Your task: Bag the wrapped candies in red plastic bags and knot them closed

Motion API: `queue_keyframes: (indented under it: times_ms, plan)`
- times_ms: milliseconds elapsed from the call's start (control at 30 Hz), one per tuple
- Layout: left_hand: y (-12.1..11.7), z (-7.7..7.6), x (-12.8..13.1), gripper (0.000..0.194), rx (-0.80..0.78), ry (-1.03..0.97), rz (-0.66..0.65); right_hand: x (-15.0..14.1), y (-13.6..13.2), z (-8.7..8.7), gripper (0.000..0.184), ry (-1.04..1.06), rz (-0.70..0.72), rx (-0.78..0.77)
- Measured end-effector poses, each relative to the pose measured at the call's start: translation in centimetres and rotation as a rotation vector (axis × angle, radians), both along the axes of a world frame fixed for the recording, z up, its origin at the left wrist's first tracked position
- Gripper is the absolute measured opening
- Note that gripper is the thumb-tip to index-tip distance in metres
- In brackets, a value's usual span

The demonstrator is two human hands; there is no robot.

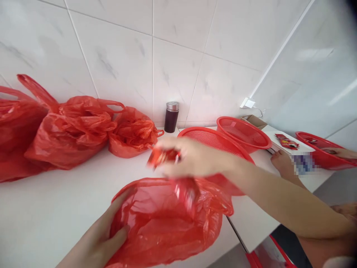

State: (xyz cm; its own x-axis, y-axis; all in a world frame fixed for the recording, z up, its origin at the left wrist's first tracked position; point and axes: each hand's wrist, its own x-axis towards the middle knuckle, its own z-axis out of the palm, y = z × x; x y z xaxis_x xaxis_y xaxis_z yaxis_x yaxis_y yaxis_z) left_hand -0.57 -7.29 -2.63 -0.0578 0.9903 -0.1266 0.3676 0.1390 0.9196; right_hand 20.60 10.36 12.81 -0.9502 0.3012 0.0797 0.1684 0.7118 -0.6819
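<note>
My left hand (108, 227) grips the left side of a red plastic bag (167, 234), its thumb on the inside. The bag lies with its mouth spread wide on the white table. Above that mouth, my right hand (192, 156) is closed around small shiny red packets (164, 157), blurred by motion. Another red packet (187, 191) shows just below the hand, over the bag; whether it is falling or still held I cannot tell. Behind my right forearm stands a red perforated basket (203, 134), partly hidden.
Full red bags (75, 130) stand at the left along the tiled wall. A dark flask (171, 118) is at the back. Further right are a second red basket (245, 134), red packets on a white surface (302, 145), and another person's hand (341, 152) in a red basket (320, 156).
</note>
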Motion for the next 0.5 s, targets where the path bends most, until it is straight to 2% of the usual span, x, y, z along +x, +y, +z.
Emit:
queue_keyframes:
  times_ms: [67, 133, 200, 267, 333, 433, 500]
  plan:
    - [0.1, 1.1, 0.5, 0.068, 0.000, -0.005, -0.051, -1.9, -3.5, -2.2, 0.023, -0.149, 0.256, 0.337]
    - [-0.1, 1.9, 0.8, 0.072, 0.034, 0.047, -0.060, -3.3, -5.4, -5.7, 0.029, -0.315, 0.381, 0.607]
    - [-0.5, 2.4, 0.8, 0.075, 0.054, 0.119, -0.062, -4.0, -5.8, -8.9, 0.033, -0.449, 0.401, 0.705]
    - [-1.2, 2.8, 0.8, 0.075, 0.072, 0.212, -0.066, -3.7, -5.3, -10.5, 0.037, -0.505, 0.368, 0.703]
    - [-2.0, 3.0, 0.5, 0.074, 0.075, 0.323, -0.052, -2.8, -4.7, -10.0, 0.040, -0.465, 0.312, 0.689]
    - [-3.1, 3.0, -0.5, 0.058, 0.010, 0.446, 0.041, -0.7, -4.4, -7.0, 0.039, -0.386, 0.246, 0.670]
    - [-3.7, 3.0, -1.3, 0.045, 0.003, 0.517, 0.148, 1.1, -4.6, -5.1, 0.036, -0.435, 0.212, 0.649]
